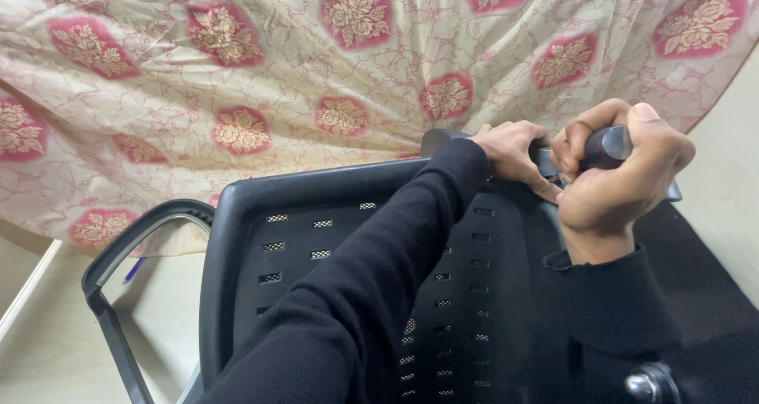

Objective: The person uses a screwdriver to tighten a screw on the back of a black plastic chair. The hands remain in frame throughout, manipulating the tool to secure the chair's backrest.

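Note:
A black plastic chair back with small slots lies tilted in front of me. My left hand presses on its upper edge, fingers curled over a dark part there. My right hand is closed around a dark tool handle, thumb on top, held right beside the left hand at the same edge. The tool's tip is hidden between the hands. Both arms wear black sleeves.
A black curved armrest sticks out at the left. A cream cloth with red flower patches hangs behind the chair. Pale floor lies lower left. A shiny metal fitting shows at the bottom right.

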